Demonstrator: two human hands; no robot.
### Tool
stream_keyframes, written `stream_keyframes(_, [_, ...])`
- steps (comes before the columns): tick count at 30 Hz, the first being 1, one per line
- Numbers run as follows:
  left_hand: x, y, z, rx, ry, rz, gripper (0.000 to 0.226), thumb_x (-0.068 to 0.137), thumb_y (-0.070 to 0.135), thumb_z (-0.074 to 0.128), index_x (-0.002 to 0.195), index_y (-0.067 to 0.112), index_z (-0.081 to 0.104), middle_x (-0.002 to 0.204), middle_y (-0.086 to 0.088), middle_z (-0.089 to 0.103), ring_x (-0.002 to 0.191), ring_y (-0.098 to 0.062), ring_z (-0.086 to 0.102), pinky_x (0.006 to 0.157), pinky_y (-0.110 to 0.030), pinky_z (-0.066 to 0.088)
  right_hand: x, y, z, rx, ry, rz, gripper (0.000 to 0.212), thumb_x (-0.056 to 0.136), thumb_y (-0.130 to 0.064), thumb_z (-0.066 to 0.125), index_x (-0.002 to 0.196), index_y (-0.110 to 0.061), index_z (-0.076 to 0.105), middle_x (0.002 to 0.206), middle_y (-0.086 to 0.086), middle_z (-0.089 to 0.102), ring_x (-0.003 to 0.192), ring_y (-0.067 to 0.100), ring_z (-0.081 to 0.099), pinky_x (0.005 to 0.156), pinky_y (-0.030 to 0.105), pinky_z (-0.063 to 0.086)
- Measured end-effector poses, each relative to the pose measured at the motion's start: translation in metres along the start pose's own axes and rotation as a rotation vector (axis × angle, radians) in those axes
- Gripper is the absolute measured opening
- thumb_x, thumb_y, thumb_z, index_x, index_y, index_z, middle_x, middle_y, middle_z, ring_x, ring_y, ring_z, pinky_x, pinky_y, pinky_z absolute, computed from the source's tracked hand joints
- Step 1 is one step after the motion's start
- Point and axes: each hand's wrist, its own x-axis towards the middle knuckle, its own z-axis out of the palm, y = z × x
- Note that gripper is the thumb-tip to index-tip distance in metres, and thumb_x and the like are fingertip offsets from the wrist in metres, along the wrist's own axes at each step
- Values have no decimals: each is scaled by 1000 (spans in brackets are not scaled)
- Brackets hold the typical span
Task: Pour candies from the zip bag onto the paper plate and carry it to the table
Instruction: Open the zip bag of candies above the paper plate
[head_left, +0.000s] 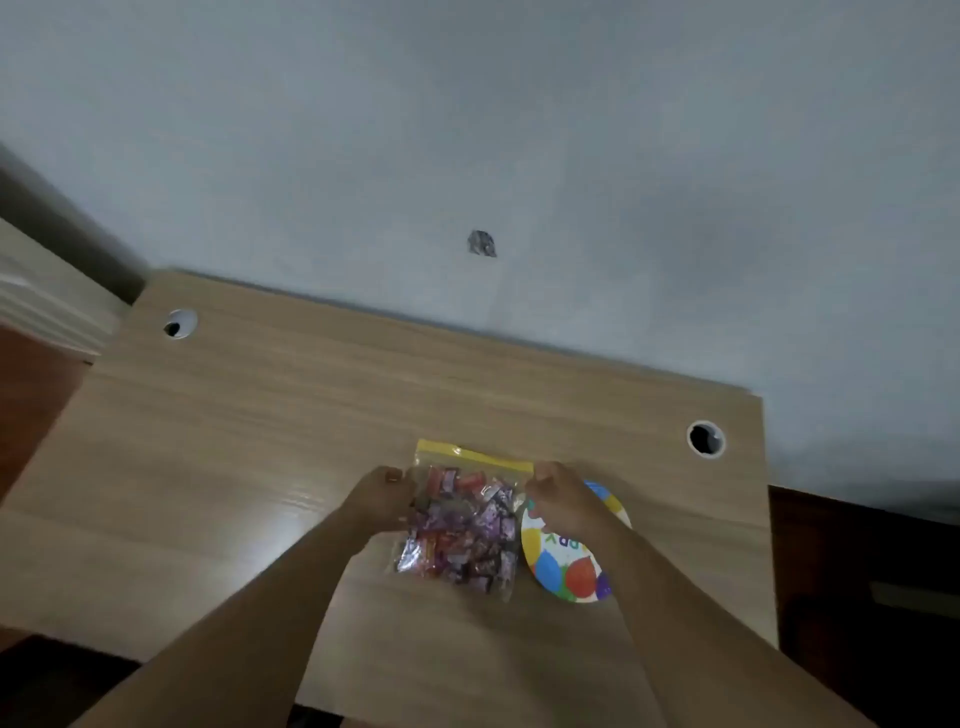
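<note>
Wooden desk (260, 441) bears zip bag (462, 525), paper plate (566, 566) touching beside.

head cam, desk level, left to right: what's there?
Left cable hole → left hand → zip bag of candies → right hand → paper plate → right cable hole. Both hands grip the bag's sides near its yellow zip.

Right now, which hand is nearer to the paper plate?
The right hand: it is over the plate's far edge, pinching the candy bag's right side. The left hand grips the bag's left side, with the bag between it and the plate.
</note>
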Motion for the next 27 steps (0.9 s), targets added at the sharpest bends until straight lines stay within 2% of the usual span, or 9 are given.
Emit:
stream_keyframes(3, [9,-10,7,-119,-40,5,18,107,12,59,107,0,72,95,-20,67,71,-24,62,73,-38,53,1,-10,5,119,-16,34,47,98,-42,57,138,-18,52,121,9,67,106,33,77,88,50,67])
stream_keyframes(7, [11,-15,12,-220,23,-22,10,108,11,59,110,6,68,89,-14,66,66,-19,60,59,-28,55,-19,-32,4,315,31,72,31,109,-21,55,138,-12,54,106,26,73,85,28,73,82,44,63])
stream_keyframes(9, [9,-16,13,-272,25,-46,21,105,15,65,124,7,63,90,-15,67,67,-19,59,60,-29,54,-27,-32,2,357,60,74,31,109,-21,57,138,-10,55,104,29,77,83,26,72,88,47,64])
stream_keyframes(11, [6,-17,13,-313,23,-44,29,103,22,71,127,9,63,88,-14,69,70,-21,59,65,-32,54,-30,-27,1,355,73,53,39,107,-27,62,142,-15,49,97,21,77,83,24,73,83,43,65])
stream_keyframes(15, [-6,-13,12,-335,36,17,25,104,32,69,117,11,71,93,-14,72,76,-24,64,68,-33,54,-47,-14,-5,192,90,-64,43,104,-42,65,144,-26,56,105,6,74,75,15,76,70,32,60])
stream_keyframes(18, [-23,-9,17,-315,17,99,18,104,27,70,111,10,73,87,-7,70,66,-20,67,73,-38,55,-74,-12,-17,6,122,-159,28,103,-47,65,125,-30,71,109,-12,73,87,12,73,79,30,53])
stream_keyframes(21, [-48,-8,21,-253,-5,205,12,104,25,70,100,16,75,88,-3,71,73,-19,67,80,-39,56,-100,-6,-25,-174,131,-218,25,100,-50,67,98,-28,79,97,-9,78,90,4,68,80,27,50])
stream_keyframes(25, [-86,-16,28,-116,-47,339,15,109,16,61,96,12,67,90,-8,68,72,-13,70,67,-24,57,-135,-5,-20,-276,115,-337,21,98,-45,71,103,-28,81,99,-15,79,81,-9,64,74,14,43])
stream_keyframes(27, [-99,-23,33,-42,-58,395,18,110,15,58,94,8,63,91,-20,64,80,-22,67,69,-27,52,-150,-5,-11,-263,105,-393,16,98,-40,74,107,-29,81,99,-16,77,81,-10,63,76,15,46])
